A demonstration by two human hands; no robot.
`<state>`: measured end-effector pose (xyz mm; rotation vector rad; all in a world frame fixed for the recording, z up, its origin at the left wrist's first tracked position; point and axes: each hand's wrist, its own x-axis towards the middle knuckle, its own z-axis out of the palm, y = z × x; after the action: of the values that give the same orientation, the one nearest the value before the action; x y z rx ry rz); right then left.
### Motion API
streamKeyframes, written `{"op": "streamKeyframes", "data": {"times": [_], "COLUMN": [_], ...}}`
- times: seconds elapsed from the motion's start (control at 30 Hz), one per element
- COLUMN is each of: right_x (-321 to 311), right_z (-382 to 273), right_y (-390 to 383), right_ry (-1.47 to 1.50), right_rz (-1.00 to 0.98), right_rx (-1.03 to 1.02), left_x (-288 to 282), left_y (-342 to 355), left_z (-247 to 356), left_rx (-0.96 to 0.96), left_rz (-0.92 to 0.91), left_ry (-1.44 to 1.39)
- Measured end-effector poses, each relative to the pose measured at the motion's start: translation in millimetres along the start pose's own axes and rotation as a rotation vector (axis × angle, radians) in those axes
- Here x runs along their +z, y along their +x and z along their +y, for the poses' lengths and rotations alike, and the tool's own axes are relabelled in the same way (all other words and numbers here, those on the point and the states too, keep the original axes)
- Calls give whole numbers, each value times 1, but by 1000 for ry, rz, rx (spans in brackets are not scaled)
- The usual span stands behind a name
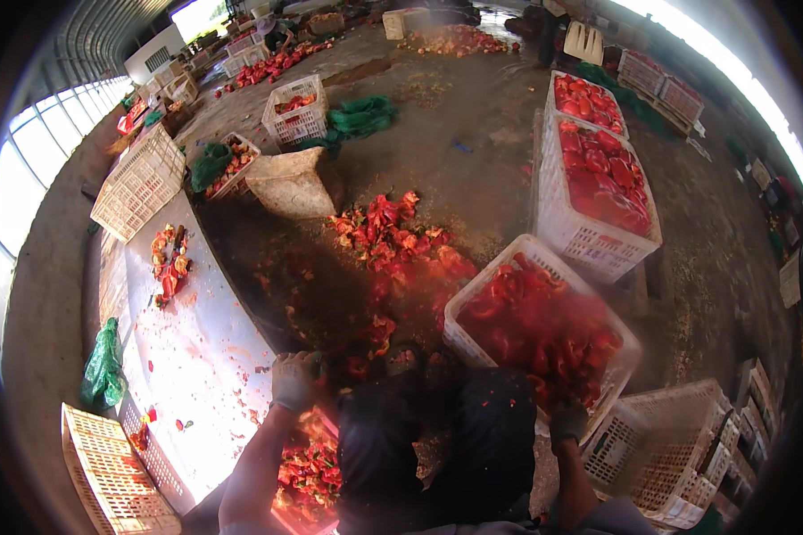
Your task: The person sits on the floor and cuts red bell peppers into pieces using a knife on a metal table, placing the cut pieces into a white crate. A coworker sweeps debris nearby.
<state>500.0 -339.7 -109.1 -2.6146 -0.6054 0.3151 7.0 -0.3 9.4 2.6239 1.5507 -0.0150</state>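
Peppers [544, 321] fill the white crate [466, 339] just beyond my right hand [568, 421], fingers at its near edge; steady, gentle handling should spare them bruises. My left hand [293, 382], fingers bent, rests by the counter [207, 374]. I cannot tell whether either hand grips anything.

Two hands [294, 379], one tabletop [214, 392], three pepper-filled crates [567, 218] at near right.
Three pale crates [140, 183] show no peppers: upper left, lower left, lower right. Two part-filled crates [293, 125] lie beyond the tabletop. One pink container [285, 519] holds pepper scraps [310, 464]; three larger green nets [361, 116] show left of centre. Distant crates [245, 61] are too small to count.
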Motion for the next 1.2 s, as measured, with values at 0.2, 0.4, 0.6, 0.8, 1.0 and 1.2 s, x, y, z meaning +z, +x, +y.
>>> {"op": "streamKeyframes", "data": {"times": [0.2, 0.4, 0.6, 0.8, 1.0, 1.2], "right_x": [-5, -5, -4, 5, 18, 15], "right_z": [-6, -5, -1, 5, 28, 18], "right_y": [1, 0, -2, 0, 7, 6], "right_ry": [-69, -67, -101, -69, -205, -185], "right_rz": [-70, -57, -31, 7, 38, -58], "right_rx": [58, 59, 8, -31, -160, -66], "left_x": [3, 6, 3, 1, 1, 5], "left_y": [-2, 1, 0, 0, 4, 0], "left_z": [-3, -5, -2, -3, 3, -5], "left_rx": [26, 44, 40, 26, 4, 16], "left_rz": [43, 29, 54, -4, 4, 48], "left_ry": [36, 31, -15, 55, 37, 27]}}
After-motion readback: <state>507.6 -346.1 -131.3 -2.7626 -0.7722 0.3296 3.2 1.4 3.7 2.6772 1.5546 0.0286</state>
